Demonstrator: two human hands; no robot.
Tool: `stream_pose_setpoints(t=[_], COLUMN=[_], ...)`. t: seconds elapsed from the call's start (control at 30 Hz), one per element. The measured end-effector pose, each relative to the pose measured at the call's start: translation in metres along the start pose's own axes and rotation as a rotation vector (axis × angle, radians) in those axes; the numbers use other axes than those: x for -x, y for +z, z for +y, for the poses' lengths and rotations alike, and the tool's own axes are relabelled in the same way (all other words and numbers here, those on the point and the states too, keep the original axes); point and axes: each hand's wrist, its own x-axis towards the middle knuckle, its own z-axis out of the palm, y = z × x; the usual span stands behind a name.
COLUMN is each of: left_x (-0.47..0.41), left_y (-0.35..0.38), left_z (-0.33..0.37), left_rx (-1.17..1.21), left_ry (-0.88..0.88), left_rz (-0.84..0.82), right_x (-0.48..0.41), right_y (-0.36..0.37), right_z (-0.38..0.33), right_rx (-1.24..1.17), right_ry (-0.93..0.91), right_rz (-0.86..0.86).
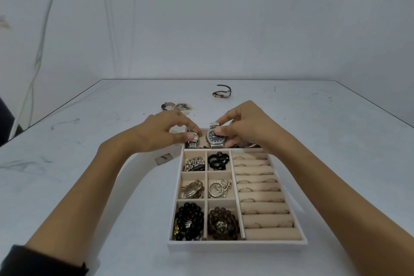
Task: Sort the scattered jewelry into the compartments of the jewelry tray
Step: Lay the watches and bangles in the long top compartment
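Note:
A white jewelry tray (235,244) with beige compartments lies in front of me. In its long far compartment my left hand (163,132) pinches a silver mesh-band watch (192,141). Beside it my right hand (244,127) pinches a blue-dial silver watch (214,138) standing upright. The six small compartments hold chains (194,163), black hair ties (218,161), silver brooches (193,189), hoop rings (219,188), black beads (189,219) and brown beads (221,223). Thin rings sit in the ring rolls (257,188) on the right.
On the white table beyond the tray lie a dark-strap watch (222,92) at the back and a small watch with other pieces (174,106) at the back left. A small paper tag (164,158) lies left of the tray. A dark object sits at the left edge.

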Motion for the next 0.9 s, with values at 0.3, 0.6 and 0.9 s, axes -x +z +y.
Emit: stream_pose_setpoints(t=[0.3,0.6,0.9], left_x=[0.003,0.004,0.009], left_y=[-0.001,0.002,0.002], left_z=[0.001,0.005,0.014], left_rx=[0.075,0.112,0.175], left_ry=[-0.034,-0.086,-0.108], left_rz=[-0.074,-0.082,-0.096], right_x=[-0.003,-0.001,0.001], right_y=[-0.002,-0.004,0.003], right_z=[0.002,0.000,-0.001], right_rx=[0.327,0.531,0.586], right_ry=[-0.172,-0.235,-0.333], right_rz=[0.098,0.073,0.026])
